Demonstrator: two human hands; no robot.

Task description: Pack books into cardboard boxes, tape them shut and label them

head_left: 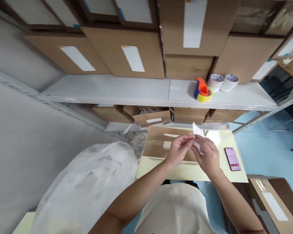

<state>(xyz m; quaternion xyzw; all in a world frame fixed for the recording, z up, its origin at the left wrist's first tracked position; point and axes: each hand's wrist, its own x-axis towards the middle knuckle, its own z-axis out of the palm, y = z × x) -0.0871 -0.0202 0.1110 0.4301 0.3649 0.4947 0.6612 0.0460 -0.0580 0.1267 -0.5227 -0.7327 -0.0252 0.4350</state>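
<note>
My left hand (177, 149) and my right hand (208, 155) meet over a brown cardboard box (156, 148) that lies on a pale yellow table (230, 138). Both hands pinch a small white slip of paper (197, 131), which sticks up between the fingertips. The box top carries clear tape and a small white label. A phone (232, 159) with a lit screen lies on the table just right of my right hand.
A white shelf (136, 89) runs across behind the table, holding an orange and yellow tape dispenser (202, 90) and two tape rolls (222, 82). Labelled cardboard boxes (127, 52) stack above and below it. A big clear plastic bag (88, 185) sits at left, another box (273, 203) at lower right.
</note>
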